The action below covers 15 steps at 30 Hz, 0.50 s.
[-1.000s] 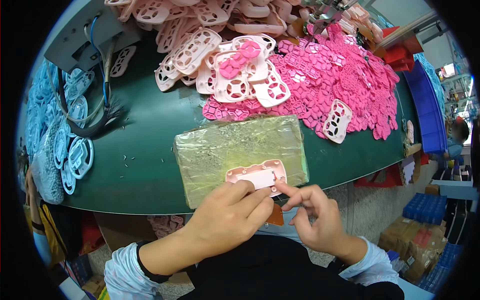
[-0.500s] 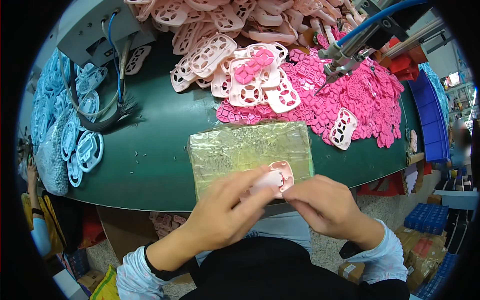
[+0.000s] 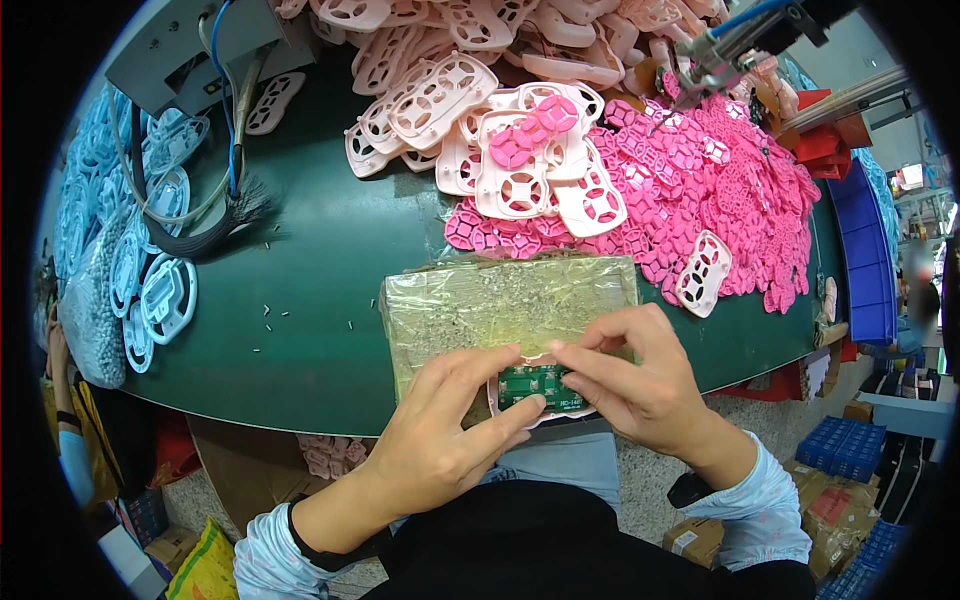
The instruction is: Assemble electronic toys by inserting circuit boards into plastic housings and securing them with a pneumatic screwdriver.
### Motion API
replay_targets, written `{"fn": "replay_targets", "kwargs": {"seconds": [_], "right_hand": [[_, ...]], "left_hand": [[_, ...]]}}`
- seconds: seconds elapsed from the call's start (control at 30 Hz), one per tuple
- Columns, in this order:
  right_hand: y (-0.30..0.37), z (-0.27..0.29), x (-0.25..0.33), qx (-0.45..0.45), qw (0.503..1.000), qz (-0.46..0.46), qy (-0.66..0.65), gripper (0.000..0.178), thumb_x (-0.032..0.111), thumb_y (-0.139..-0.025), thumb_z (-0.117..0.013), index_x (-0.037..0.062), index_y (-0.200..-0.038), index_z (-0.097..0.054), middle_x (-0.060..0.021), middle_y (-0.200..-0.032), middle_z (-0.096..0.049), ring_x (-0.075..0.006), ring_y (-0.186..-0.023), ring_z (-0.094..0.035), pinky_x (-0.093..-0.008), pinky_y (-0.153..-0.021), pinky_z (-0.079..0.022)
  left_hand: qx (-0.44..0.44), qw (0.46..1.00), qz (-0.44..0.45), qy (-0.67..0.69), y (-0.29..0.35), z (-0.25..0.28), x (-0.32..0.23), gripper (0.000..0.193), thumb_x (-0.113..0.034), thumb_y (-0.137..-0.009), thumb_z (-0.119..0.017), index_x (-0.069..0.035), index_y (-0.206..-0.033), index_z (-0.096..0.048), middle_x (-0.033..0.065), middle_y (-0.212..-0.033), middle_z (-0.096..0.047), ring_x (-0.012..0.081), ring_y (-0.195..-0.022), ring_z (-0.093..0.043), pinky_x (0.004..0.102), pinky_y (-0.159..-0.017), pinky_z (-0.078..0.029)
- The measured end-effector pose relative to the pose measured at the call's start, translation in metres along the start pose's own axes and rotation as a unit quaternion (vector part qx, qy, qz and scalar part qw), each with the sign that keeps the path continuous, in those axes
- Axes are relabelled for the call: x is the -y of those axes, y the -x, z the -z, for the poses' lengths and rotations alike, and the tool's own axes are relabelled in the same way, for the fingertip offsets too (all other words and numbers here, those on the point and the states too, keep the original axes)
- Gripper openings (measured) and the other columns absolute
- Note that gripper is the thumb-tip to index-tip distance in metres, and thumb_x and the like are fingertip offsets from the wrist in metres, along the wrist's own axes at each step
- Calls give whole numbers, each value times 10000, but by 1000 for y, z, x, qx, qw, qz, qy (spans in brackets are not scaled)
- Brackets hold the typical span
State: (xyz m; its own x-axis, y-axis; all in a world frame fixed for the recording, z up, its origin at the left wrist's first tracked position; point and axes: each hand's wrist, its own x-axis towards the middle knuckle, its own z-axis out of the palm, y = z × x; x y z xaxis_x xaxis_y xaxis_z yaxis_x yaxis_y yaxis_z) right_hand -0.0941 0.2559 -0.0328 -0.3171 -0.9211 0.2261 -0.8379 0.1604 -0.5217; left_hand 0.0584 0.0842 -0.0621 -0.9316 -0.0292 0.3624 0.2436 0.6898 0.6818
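Observation:
A green circuit board point(image 3: 540, 386) lies in a pale pink plastic shell point(image 3: 493, 400), whose rim shows around it. My left hand point(image 3: 445, 415) is closed round the shell's left side, its thumb at the board's lower edge. At the upper right corner, the bent fingers of my right hand point(image 3: 645, 380) touch the board and rim. Both hands are over the near edge of a box wrapped in yellowish clear tape point(image 3: 500, 300). The fingers hide parts of the board and shell.
Behind the box lie pale pink shells point(image 3: 440, 105) and bright pink button pads point(image 3: 720, 190) in heaps. Blue shells point(image 3: 170, 295) pile up at the left, beneath a grey machine with hoses point(image 3: 190, 60). A metal tool arm point(image 3: 720, 65) reaches in from the upper right.
The green board now shows in the shell, where a pale inside showed before. My right hand has moved up and over the shell's upper right corner. The view has shifted slightly.

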Motion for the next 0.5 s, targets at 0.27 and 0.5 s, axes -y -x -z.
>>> {"fn": "replay_targets", "kwargs": {"seconds": [0.27, 0.5], "right_hand": [[9, 4, -4, -9, 996, 80, 24, 338, 138, -685, -786, 90, -1008, -697, -60, -1030, -603, -223, -825, -554, -353, -711, -468], [11, 4, -5, 5, 996, 84, 38, 326, 151, -697, -766, 97, -1011, -694, -63, -1034, -598, -234, -850, -556, -361, -719, -463]], "left_hand": [[-12, 1000, 6, -11, 1, -1, -2, 434, -129, -658, -823, -149, -1075, -704, 164, -1207, -577, 324, -1021, -579, 395, -834, -488], [1, 1000, 12, -5, 1, 1, -2, 425, -116, -675, -816, -170, -1081, -703, 167, -1225, -560, 317, -1042, -567, 389, -838, -486]]}}
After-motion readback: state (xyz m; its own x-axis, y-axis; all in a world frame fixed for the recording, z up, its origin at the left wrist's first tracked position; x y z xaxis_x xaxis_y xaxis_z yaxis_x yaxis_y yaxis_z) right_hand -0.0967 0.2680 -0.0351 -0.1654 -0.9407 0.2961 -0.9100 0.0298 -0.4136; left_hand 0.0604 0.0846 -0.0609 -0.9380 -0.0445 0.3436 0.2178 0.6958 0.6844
